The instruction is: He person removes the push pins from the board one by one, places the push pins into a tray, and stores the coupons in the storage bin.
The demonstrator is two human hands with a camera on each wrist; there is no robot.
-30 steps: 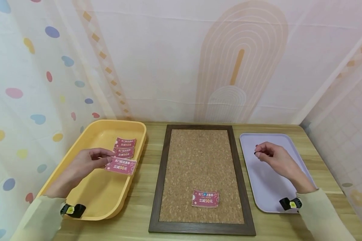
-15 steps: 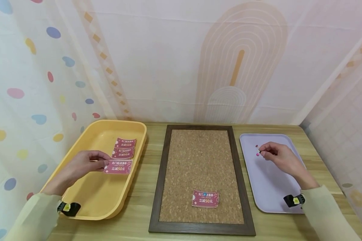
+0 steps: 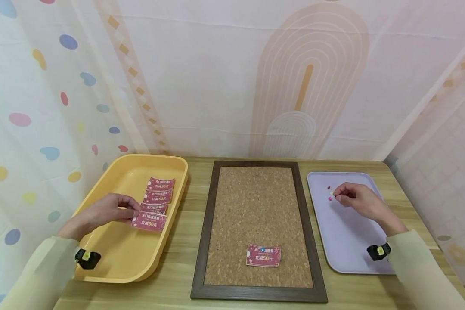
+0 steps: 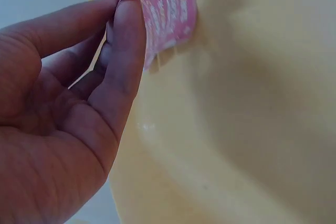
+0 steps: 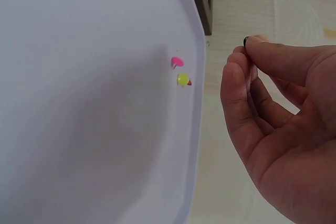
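Observation:
My left hand (image 3: 110, 214) pinches a pink printed coupon (image 3: 149, 221) by its left edge, over the yellow tray (image 3: 118, 279). Behind it in the tray lie several matching coupons (image 3: 157, 196) in an overlapping column. My right hand (image 3: 358, 199) is above the lilac tray (image 3: 356, 254), pinching a small black pushpin (image 5: 246, 41) whose head shows at the fingertips; its point is hidden. On that tray lie a pink pushpin (image 5: 177, 62), a yellow pushpin (image 5: 182, 80) and a red one (image 3: 329, 187), partly hidden in the right wrist view.
Between the trays, a cork board (image 3: 257, 215) with a dark wooden frame lies on the wood-grain table (image 3: 174, 262). One coupon (image 3: 263, 257) is on its lower part, with a blue pushpin (image 3: 262, 249) at its top. A patterned curtain (image 3: 217, 77) hangs behind.
The left hand's coupon has come slightly left and nearer, uncovering another coupon behind it. My right hand has shifted a little right and down with the black pushpin, bringing the loose pushpins into sight.

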